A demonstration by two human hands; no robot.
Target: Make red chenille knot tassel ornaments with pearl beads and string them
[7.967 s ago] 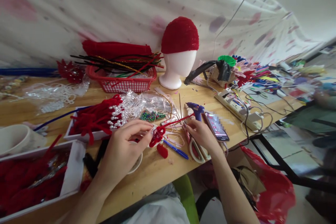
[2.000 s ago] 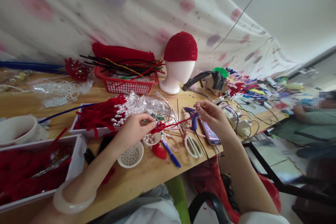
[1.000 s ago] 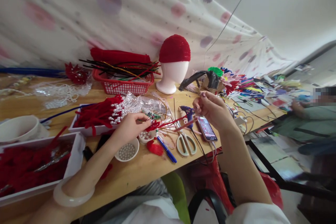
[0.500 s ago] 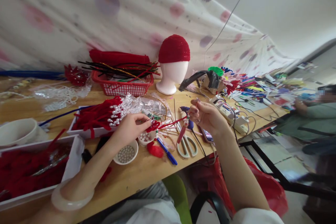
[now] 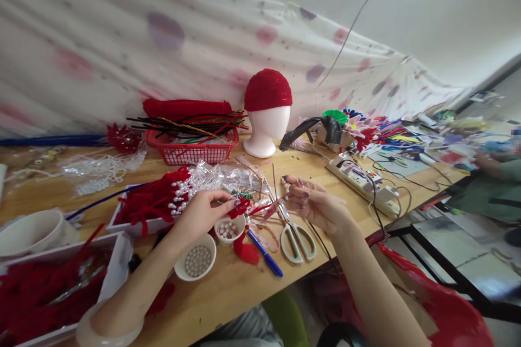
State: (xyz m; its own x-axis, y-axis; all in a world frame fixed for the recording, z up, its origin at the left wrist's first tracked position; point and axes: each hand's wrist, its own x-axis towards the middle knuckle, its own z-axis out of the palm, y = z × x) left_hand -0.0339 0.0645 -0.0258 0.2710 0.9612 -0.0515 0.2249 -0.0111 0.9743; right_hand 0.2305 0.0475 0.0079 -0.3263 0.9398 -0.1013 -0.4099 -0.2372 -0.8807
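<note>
Red fuzzy ornament, held over the wooden tabletop near its front edge, pinched between the left hand's thumb and fingers. The right hand, fingers curled, is at the end of its red stem; blur means I cannot tell whether it grips it. Below, scissors, a blue pen and a red tassel crowd the front edge. Toward the back edge stand a mannequin head in a red cap and a red basket with black sticks across it. The nearer white cup holds pale grey beads; a smaller cup holds pinkish ones. Leftward, a white box holds red fuzzy pieces.
</note>
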